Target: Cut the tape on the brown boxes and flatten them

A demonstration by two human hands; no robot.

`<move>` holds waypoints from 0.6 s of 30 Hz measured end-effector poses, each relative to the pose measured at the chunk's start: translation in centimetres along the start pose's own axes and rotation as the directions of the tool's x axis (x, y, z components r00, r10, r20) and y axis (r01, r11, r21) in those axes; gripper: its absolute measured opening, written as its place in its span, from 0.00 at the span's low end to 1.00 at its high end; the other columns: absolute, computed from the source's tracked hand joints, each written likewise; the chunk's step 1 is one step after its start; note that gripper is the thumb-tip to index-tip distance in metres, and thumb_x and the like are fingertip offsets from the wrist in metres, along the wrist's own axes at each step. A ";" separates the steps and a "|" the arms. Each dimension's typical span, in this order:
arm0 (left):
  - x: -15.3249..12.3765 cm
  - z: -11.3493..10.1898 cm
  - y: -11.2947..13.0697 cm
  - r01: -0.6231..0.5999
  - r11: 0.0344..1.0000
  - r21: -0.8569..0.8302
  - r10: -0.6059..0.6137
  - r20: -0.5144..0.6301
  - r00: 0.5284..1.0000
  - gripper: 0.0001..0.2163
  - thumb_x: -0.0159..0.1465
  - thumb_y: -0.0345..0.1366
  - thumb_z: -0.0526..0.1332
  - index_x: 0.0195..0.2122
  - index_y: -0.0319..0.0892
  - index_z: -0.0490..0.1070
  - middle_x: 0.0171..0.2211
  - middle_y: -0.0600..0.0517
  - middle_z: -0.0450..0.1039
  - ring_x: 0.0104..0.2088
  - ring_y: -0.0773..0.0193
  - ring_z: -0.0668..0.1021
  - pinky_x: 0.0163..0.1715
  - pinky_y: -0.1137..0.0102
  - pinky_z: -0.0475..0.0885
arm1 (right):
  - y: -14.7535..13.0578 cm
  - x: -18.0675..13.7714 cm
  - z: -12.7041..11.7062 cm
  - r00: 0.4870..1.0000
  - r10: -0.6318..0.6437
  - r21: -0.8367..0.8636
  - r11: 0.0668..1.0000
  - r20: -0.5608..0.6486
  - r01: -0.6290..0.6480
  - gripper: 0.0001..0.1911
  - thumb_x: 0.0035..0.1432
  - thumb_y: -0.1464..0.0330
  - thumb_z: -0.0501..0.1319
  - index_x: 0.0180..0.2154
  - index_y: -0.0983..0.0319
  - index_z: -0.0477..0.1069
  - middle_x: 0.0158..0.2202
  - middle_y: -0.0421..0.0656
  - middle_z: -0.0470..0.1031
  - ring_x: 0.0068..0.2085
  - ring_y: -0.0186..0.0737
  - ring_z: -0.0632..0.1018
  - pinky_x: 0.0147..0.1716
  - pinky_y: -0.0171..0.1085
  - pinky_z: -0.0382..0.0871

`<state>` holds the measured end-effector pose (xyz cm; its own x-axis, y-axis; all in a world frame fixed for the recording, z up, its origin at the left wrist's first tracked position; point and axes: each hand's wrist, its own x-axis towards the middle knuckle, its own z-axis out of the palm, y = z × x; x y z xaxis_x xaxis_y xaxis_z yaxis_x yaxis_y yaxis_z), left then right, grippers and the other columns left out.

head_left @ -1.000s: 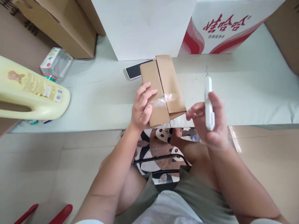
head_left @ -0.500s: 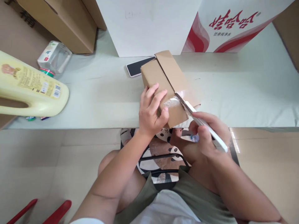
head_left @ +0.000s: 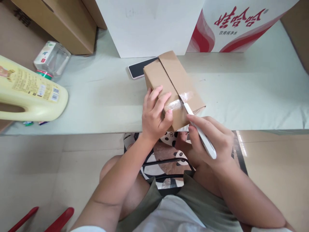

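A small brown cardboard box (head_left: 180, 77) sits at the table's front edge, with a lengthwise seam between its top flaps and clear tape (head_left: 175, 104) across it. My left hand (head_left: 155, 112) holds the box from its left side, fingers spread over the top and thumb near the front. In my right hand (head_left: 214, 138) is a white utility knife (head_left: 204, 140), gripped along its handle. Its tip is at the seam by the tape; most of the blade is hidden. Behind the box lies a phone (head_left: 140, 69), partly covered by it.
The table (head_left: 103, 100) has a pale green cover. A yellow jug (head_left: 45, 103) and a clear bottle (head_left: 54, 59) lie at left. Brown cartons (head_left: 70, 29) and a white carton (head_left: 152, 29) with red print stand behind. A panda-patterned stool (head_left: 166, 154) is below.
The knife has come further upright and its blade has sunk into the seam at the tape. My right hand has moved closer to the box. My left hand stays on the box.
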<state>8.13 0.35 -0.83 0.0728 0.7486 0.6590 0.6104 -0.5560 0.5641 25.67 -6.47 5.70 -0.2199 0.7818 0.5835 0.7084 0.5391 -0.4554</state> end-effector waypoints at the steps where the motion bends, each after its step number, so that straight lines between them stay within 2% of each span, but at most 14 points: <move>1: 0.0 -0.1 0.0 0.001 1.000 -0.002 -0.001 0.003 1.000 0.25 0.75 0.52 0.43 0.59 0.44 0.71 0.64 0.41 0.69 0.66 0.50 0.71 0.68 0.51 0.65 | 0.0 0.0 0.1 1.000 -0.003 -0.007 1.000 -0.009 0.003 0.17 0.63 0.75 0.62 0.52 0.56 0.75 0.33 0.41 0.79 0.29 0.34 0.79 0.28 0.34 0.73; 8: 0.0 -0.5 0.0 -0.006 1.000 0.006 0.006 0.014 1.000 0.25 0.74 0.51 0.45 0.58 0.43 0.72 0.64 0.40 0.69 0.66 0.48 0.71 0.66 0.51 0.67 | -0.1 -0.1 -0.5 0.998 -0.023 -0.018 1.000 -0.055 0.022 0.15 0.59 0.76 0.63 0.45 0.55 0.77 0.27 0.38 0.75 0.24 0.32 0.73 0.24 0.33 0.69; 13: 0.0 -0.3 -0.1 0.003 1.000 0.016 -0.003 -0.004 1.000 0.25 0.74 0.52 0.44 0.58 0.44 0.72 0.63 0.41 0.69 0.65 0.49 0.72 0.66 0.52 0.68 | -0.3 -0.1 -0.6 0.998 0.037 -0.009 0.999 -0.051 -0.038 0.14 0.59 0.76 0.61 0.45 0.56 0.77 0.27 0.37 0.73 0.23 0.30 0.71 0.21 0.33 0.65; 15: -0.1 -0.3 -0.3 -0.013 1.000 0.012 0.013 -0.020 1.000 0.24 0.75 0.51 0.45 0.58 0.43 0.72 0.63 0.40 0.69 0.65 0.49 0.72 0.65 0.53 0.68 | -0.2 -0.5 -0.8 0.997 0.021 0.035 0.999 -0.069 -0.018 0.14 0.60 0.76 0.61 0.45 0.56 0.77 0.26 0.37 0.72 0.22 0.30 0.71 0.21 0.33 0.64; 18: -0.4 -0.4 -0.8 -0.052 0.999 -0.013 0.052 -0.043 0.998 0.22 0.74 0.48 0.48 0.58 0.43 0.71 0.62 0.39 0.69 0.64 0.49 0.72 0.64 0.54 0.69 | 0.6 -1.3 -1.0 0.991 -0.018 0.141 0.989 -0.134 0.037 0.10 0.66 0.67 0.59 0.46 0.53 0.76 0.25 0.38 0.72 0.22 0.34 0.73 0.21 0.36 0.66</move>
<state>7.28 0.35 -1.29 0.0702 0.7024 0.7083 0.5957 -0.5991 0.5350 27.03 -7.45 5.31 -0.1410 0.7228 0.6765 0.5981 0.6068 -0.5235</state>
